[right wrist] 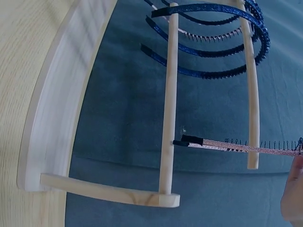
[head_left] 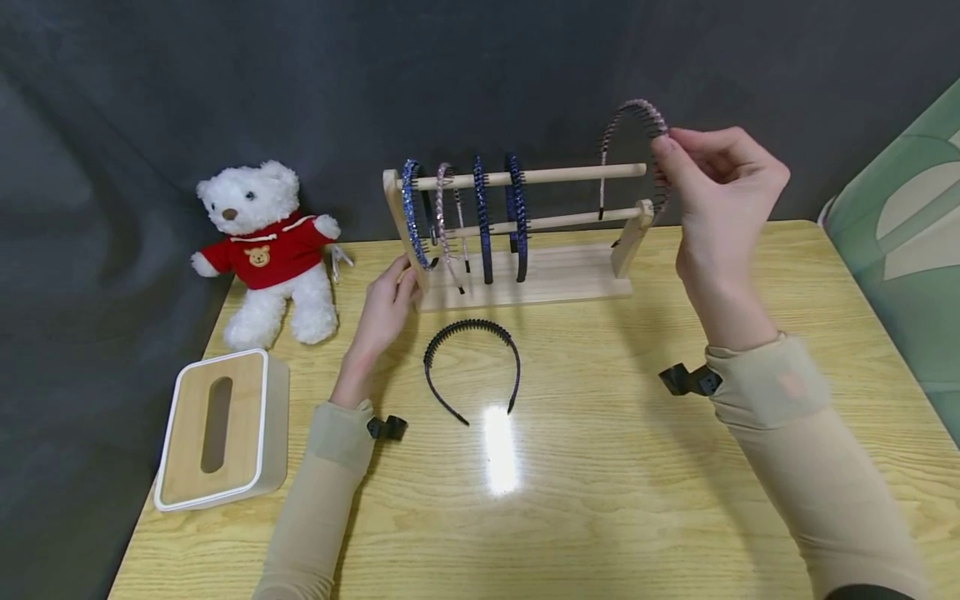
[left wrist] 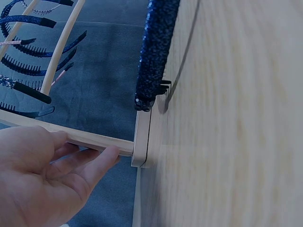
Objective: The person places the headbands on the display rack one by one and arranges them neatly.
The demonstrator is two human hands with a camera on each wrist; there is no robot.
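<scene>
My right hand (head_left: pixel 723 187) pinches a pink toothed headband (head_left: pixel 639 105) near its top. In the head view the headband arches over the right end of the upper bar of a wooden headband rack (head_left: pixel 525 290); in the right wrist view its black tips (right wrist: pixel 191 140) overlap the lower bar. With my left hand (head_left: pixel 384 310) I hold the rack's left end post, and the left wrist view shows fingers (left wrist: pixel 102 163) against that post. Several headbands hang on the rack's left half: a light blue glittery one (head_left: pixel 408 204), a pink one (head_left: pixel 441 208) and dark blue ones (head_left: pixel 482 208).
A dark sequined headband (head_left: pixel 472 323) lies on the wooden table (head_left: pixel 600 500) before the rack. To the left, a white teddy bear (head_left: pixel 273 267) in a red top sits behind a tissue box (head_left: pixel 273 425) with a wooden lid. A dark cloth (head_left: pixel 525 67) hangs behind.
</scene>
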